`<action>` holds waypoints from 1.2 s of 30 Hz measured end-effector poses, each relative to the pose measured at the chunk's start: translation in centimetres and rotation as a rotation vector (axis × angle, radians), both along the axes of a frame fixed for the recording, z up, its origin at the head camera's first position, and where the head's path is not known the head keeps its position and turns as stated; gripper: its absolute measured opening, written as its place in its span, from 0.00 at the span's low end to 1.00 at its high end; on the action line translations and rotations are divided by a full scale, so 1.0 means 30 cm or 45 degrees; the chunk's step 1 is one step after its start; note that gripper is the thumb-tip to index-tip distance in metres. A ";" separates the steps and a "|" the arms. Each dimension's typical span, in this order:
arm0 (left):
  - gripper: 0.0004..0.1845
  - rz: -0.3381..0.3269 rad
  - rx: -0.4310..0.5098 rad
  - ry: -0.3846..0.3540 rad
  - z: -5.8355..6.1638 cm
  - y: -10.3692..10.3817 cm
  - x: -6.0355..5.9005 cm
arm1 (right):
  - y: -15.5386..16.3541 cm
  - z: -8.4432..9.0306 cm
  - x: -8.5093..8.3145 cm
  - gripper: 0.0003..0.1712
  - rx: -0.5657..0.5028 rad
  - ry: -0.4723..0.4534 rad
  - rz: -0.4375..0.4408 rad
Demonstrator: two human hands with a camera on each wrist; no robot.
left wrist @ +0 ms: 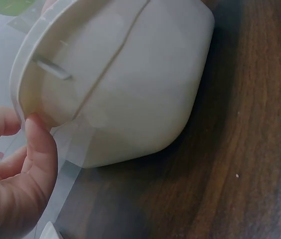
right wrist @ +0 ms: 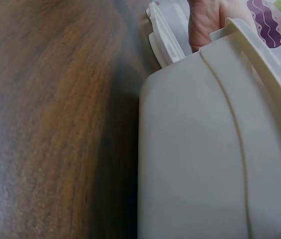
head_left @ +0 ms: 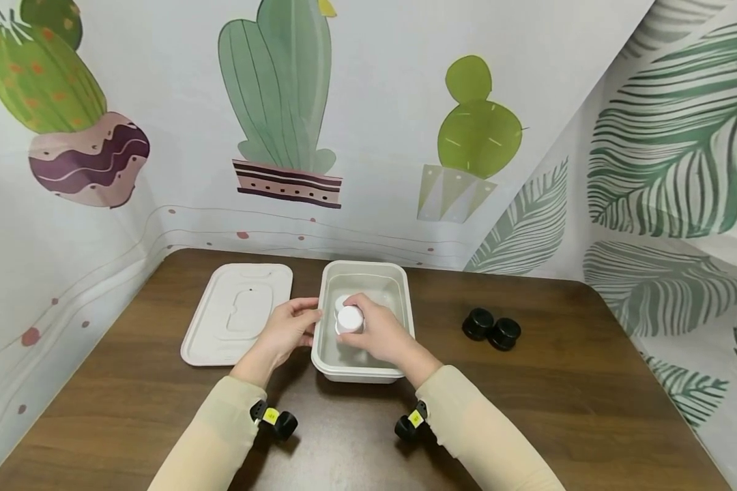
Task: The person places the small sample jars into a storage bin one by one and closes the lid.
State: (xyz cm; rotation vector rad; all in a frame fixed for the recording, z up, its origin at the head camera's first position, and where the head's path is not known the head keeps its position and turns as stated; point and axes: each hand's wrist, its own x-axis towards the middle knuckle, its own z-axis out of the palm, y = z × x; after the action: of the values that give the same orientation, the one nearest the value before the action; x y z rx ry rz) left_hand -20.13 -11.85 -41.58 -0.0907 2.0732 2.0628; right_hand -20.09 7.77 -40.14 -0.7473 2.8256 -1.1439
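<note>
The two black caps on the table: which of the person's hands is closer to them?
The right. The right hand is inside the white container, gripping a small white jar, with the black caps off to its right. The left hand touches the container's far side.

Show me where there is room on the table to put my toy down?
Bare wood lies between the white tub and the two black caps, past the caps to the right edge, and along the near edge of the table. It is crowded in the middle, where lid, tub and both hands meet.

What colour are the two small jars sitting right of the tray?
Black; the two small jars show best in the head view.
</note>
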 end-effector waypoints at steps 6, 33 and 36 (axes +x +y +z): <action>0.21 -0.004 -0.020 0.006 -0.003 0.005 -0.002 | 0.002 -0.004 -0.005 0.33 0.041 0.010 -0.015; 0.21 -0.018 -0.036 0.003 0.003 -0.001 -0.004 | -0.010 -0.015 -0.011 0.33 0.249 -0.032 0.072; 0.20 -0.019 -0.031 -0.002 0.000 -0.002 -0.002 | -0.012 -0.014 -0.010 0.32 0.279 -0.031 0.088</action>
State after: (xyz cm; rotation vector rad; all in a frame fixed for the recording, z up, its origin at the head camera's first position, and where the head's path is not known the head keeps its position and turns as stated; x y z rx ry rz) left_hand -20.17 -11.91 -41.57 -0.0802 2.0922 2.0288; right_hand -20.38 7.40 -40.56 -0.8008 2.8178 -0.8106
